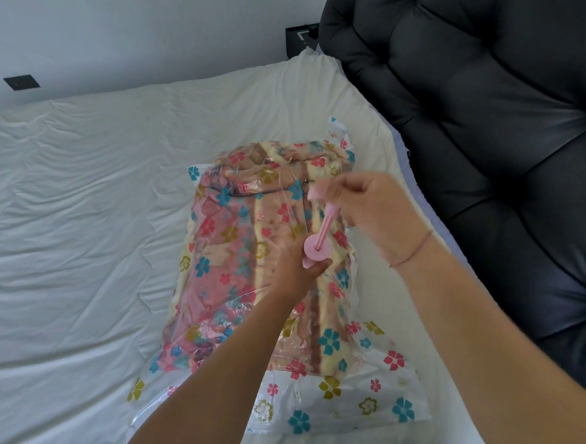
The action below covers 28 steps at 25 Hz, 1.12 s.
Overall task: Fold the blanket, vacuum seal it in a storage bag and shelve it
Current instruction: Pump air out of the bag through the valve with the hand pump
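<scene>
I count one bag (359,397), one blanket (235,252) inside it, one pump (317,250) and my two hands. The bag is clear, crinkly plastic printed with blue, pink and olive flowers. It lies flat on a creased white sheet (79,208). The blanket is soft and folded into a long block, with pink, cream and brown bands showing through. The pump is smooth pink plastic: a round cap, a thin rod and a small handle on top.

My left hand (295,273) curls round the pump's barrel just under the cap, over the middle of the blanket. My right hand (371,209), at one o'clock from the left, pinches the handle with the rod drawn out. A padded dark headboard (496,131) stands at two o'clock.
</scene>
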Tool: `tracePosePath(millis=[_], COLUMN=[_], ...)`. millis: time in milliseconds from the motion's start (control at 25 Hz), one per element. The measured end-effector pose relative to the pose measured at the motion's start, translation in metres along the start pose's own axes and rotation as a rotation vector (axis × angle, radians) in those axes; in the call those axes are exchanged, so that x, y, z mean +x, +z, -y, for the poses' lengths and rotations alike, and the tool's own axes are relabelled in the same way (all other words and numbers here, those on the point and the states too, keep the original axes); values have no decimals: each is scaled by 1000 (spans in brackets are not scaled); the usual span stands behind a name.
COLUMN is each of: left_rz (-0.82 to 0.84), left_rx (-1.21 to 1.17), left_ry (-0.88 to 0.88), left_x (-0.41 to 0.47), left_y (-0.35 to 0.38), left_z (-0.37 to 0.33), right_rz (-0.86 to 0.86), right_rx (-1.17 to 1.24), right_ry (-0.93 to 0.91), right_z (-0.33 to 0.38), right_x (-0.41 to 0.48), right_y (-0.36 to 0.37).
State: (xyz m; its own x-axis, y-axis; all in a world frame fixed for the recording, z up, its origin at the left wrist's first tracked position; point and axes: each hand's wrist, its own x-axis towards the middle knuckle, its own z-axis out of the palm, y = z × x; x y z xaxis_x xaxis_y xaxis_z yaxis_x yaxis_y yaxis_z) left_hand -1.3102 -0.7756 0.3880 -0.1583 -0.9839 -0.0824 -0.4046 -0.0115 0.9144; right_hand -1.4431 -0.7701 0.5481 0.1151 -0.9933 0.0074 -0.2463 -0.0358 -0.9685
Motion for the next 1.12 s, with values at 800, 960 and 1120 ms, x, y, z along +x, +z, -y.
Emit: tracePosePath(millis=[800,960,1120], left_rz=[10,13,-8], left_rx=[23,24,47], left_ry=[40,47,80], left_x=[3,1,-2], left_y=[-3,-1,1], left_z=[0,-3,2], right_rz=[-70,-39,16], right_rx=[-50,-85,-133], right_ry=[-40,118,224], right_z=[29,-16,-35], right_x=[-7,-5,-11], right_y=[-2,11,19])
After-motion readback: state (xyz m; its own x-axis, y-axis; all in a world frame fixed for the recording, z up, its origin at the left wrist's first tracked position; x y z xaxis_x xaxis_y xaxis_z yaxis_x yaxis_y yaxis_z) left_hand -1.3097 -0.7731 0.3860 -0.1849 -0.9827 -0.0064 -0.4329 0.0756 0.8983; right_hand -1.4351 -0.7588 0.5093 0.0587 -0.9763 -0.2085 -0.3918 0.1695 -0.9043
